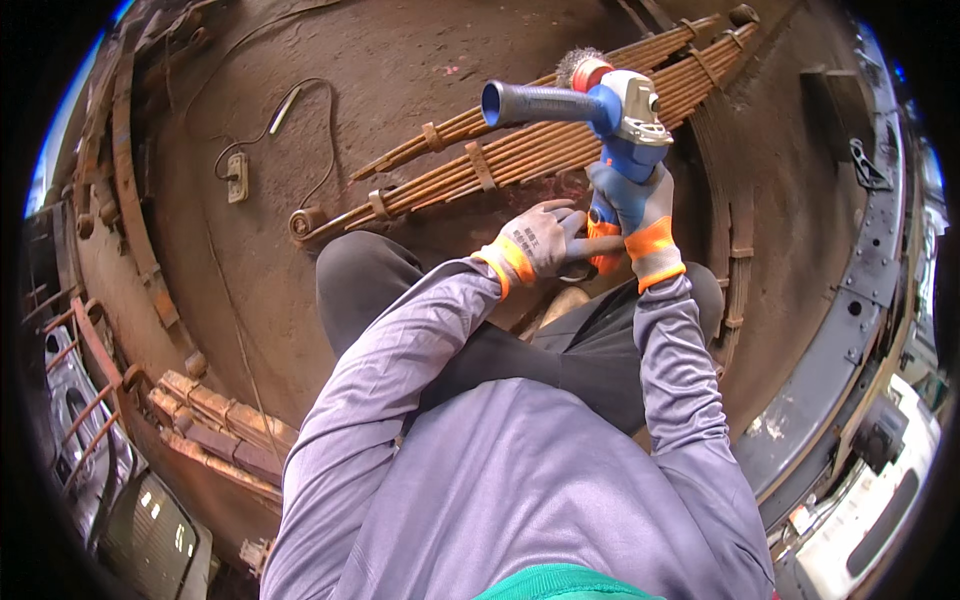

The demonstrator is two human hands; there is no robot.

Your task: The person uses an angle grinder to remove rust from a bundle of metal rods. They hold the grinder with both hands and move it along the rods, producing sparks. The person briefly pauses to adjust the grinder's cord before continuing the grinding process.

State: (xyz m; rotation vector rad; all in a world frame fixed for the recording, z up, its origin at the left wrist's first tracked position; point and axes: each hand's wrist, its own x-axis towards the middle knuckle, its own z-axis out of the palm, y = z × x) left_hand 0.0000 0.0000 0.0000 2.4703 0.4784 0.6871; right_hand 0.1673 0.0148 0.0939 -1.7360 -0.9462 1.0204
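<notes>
An angle grinder [637, 110] is held up in front of my crossed legs, its gear head pointing away from me. A wire cup brush [580, 66] with a red-orange collar sits on the head, and a blue side handle [548, 104] sticks out to the left. My right hand [640, 205], in a grey glove with an orange cuff, wraps round the grinder's blue body. My left hand [540, 240], gloved alike, closes on the orange and black rear end; some of its fingers are hidden. Just beyond lie rusty leaf springs [570, 142], which the brush overlaps in view.
A power socket [237, 178] with a looping cable lies on the brown floor to the left. More rusty leaf springs stand at far left [125, 170] and lower left [225, 425]. A dark steel beam [850, 310] curves along the right, near a white panel [880, 500].
</notes>
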